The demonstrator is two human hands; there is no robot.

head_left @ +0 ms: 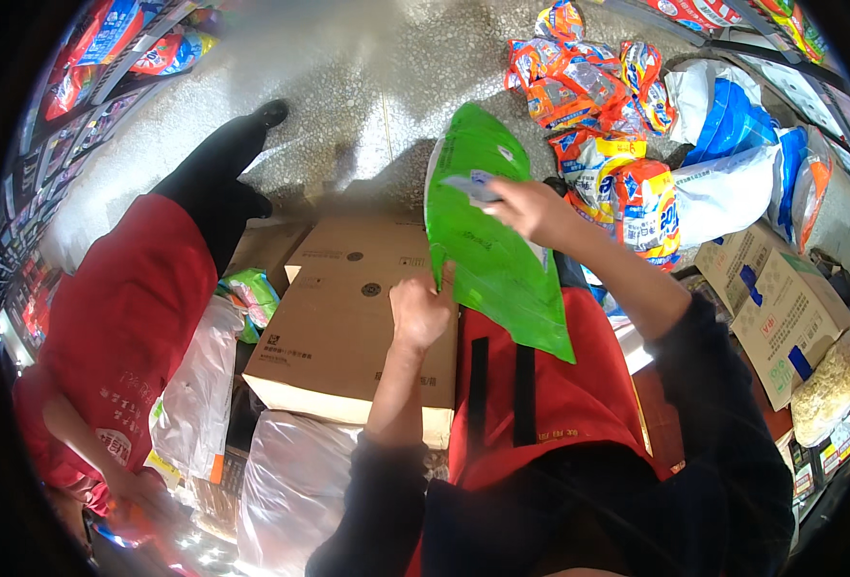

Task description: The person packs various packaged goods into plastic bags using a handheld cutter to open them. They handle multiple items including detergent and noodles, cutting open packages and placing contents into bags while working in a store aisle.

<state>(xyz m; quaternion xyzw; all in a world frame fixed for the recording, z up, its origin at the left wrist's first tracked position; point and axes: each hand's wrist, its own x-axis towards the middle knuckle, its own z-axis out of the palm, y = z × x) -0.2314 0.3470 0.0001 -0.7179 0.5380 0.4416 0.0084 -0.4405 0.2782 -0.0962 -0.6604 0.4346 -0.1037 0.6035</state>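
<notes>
A large bright green plastic bag (487,245), partly white along its left and right edges, is in front of me over my red apron (579,332). My left hand (420,310) is closed at the bag's left edge, pinching it between the fingers. Over the upper part of the bag, my right hand (531,210) holds a small pale flat thing (470,186) with its fingers closed. The pale thing is blurred, and whether it is a cloth or a wrapper does not show.
A big brown carton (348,298) stands to the left of the bag. Orange detergent packs (584,82) and white-and-blue bags (728,192) lie at the right. Another carton (766,313) leans near the right shelf. A co-worker in a red apron (122,317) is at the left.
</notes>
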